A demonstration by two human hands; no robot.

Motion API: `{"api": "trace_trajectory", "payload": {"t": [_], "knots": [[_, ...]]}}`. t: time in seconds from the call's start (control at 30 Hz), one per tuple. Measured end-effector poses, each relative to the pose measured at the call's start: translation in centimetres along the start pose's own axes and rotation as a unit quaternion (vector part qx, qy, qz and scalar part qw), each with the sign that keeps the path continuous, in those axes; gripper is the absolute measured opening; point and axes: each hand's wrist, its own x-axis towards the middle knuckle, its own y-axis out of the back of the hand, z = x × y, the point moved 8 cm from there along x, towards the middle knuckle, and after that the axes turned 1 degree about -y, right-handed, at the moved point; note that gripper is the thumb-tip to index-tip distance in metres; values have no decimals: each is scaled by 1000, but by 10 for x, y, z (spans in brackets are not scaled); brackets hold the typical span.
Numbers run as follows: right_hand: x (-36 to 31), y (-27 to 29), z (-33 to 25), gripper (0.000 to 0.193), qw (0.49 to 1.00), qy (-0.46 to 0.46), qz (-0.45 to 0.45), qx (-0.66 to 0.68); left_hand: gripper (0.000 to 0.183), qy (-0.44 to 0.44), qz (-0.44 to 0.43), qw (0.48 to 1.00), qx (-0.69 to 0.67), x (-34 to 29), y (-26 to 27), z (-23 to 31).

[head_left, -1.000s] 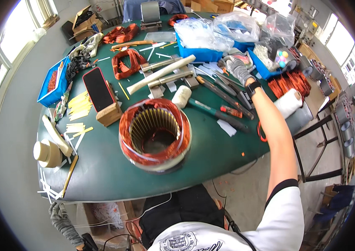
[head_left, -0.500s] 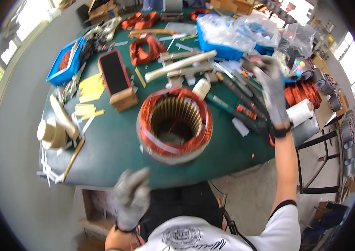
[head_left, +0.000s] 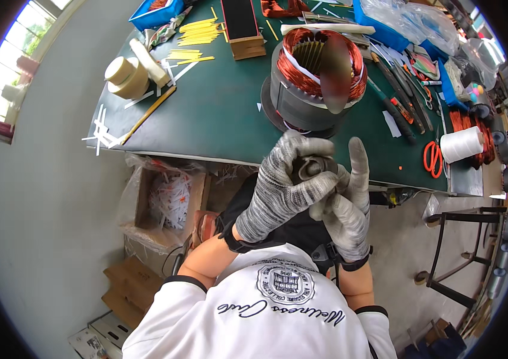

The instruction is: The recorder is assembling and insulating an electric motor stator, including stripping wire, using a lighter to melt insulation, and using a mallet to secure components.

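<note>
Both my hands wear grey knitted gloves and meet in front of my chest, just off the table's near edge. My left hand (head_left: 284, 185) curls its fingers and thumb around a dark grey, rolled-looking shape whose kind I cannot make out. Against it, my right hand (head_left: 349, 203) has its index finger pointing up while its other fingers bend inward; anything pinched there is hidden. Beyond the hands stands a motor stator (head_left: 301, 102), a dark grey cylinder with orange-red copper windings and white lacing around its top. A blurred patch covers part of the windings.
The green table (head_left: 206, 125) carries yellow strips (head_left: 199, 31), cream tape rolls (head_left: 127, 79), a phone on a wooden block (head_left: 248, 48), long-handled tools (head_left: 398, 90), red-handled scissors (head_left: 432, 159) and a white thread spool (head_left: 462, 143). Below sits a scrap box (head_left: 203, 197); a black metal frame (head_left: 445, 221) stands right.
My right hand has come back from the tools at the right and joined my left hand, which rose from the lower left. The view has tilted downward.
</note>
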Motion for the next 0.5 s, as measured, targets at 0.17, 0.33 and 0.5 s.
{"api": "trace_trajectory", "payload": {"t": [0.17, 0.33, 0.5], "knots": [[-9, -19, 9, 91, 988, -55, -85, 121, 26, -120, 78, 987, 76, 1, 6, 19], [-4, -10, 19, 88, 908, -98, -102, 395, 18, 5, 25, 985, -171, -5, -26, -52], [-3, 1, -3, 54, 946, -28, -142, 290, 31, -37, -34, 982, -183, -3, -29, -31]]}}
